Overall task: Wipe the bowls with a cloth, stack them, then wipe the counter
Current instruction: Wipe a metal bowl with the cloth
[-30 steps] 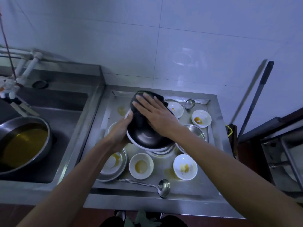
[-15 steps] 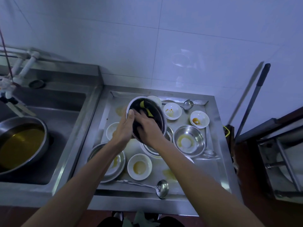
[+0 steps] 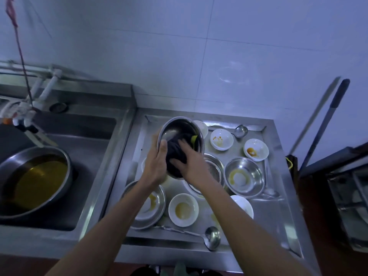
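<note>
— White tiles lined the wall behind a steel counter [image 3: 278, 214], didn't they?

— Yes, with a sink [image 3: 89, 140] on the left holding a big pan [image 3: 35, 180] of yellowish liquid.

— Where was the bowl being wiped?

— A steel bowl [image 3: 175, 130] was tilted up above the counter. The left hand [image 3: 157, 162] gripped its near rim, thumb inside.

— And the cloth?

— A dark cloth [image 3: 175, 154] sat inside the bowl, with the right hand [image 3: 191, 162] pressing it down, fingers curled over it.

— What else lay on the counter?

— Stained white bowls: one [image 3: 222, 139] by the back edge, another [image 3: 256, 149] to its right, one [image 3: 183, 210] near the front. A steel bowl with yellow residue [image 3: 245, 177] stood to the right, and a ladle [image 3: 211, 238] lay along the front edge.
</note>
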